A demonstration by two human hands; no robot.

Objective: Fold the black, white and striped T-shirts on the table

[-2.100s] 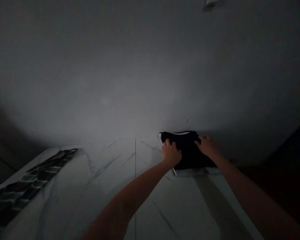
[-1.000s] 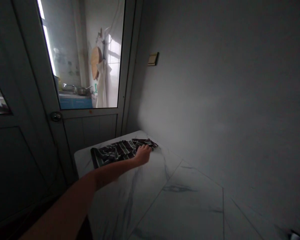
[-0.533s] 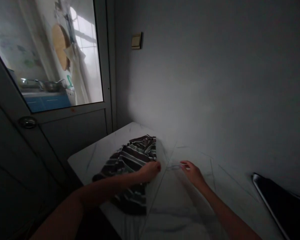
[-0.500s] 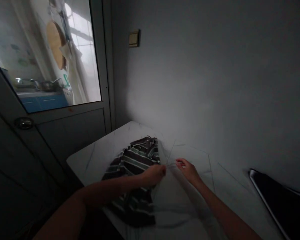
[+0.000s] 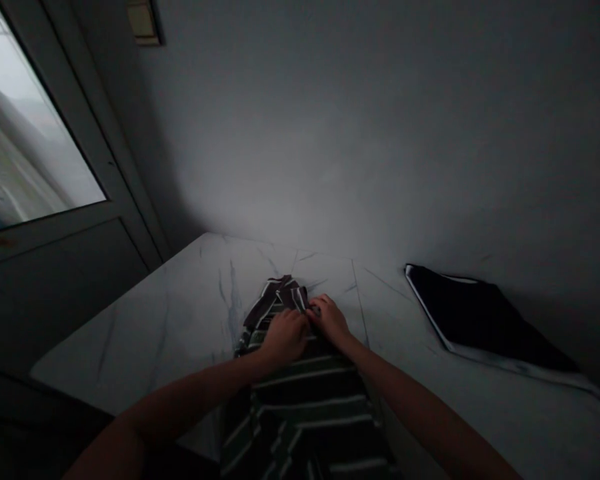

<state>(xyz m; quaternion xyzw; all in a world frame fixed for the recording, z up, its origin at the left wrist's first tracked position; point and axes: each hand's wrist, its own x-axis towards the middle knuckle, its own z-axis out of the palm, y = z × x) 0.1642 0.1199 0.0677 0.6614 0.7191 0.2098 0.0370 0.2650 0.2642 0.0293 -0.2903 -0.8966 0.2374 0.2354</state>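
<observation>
A dark striped shirt point(image 5: 320, 413) with green and white bands lies on the white marbled table point(image 5: 180, 313), its collar end toward the wall. Just below the collar, my left hand point(image 5: 286, 335) is closed with its fingers curled on the fabric. My right hand point(image 5: 330, 320) pinches the shirt's edge beside it, and the two hands nearly touch. What exactly lies between the fingertips is too dark and small to see.
A folded black item with a pale edge point(image 5: 480, 320) lies at the right, against the grey wall point(image 5: 330, 133). A framed glass door point(image 5: 120, 187) stands at the left, with a light switch point(image 5: 144, 23) near it.
My right hand has come left to the shirt and closed on it. The shirt now lies straighter in front of me. The view has turned right, showing more of the black item.
</observation>
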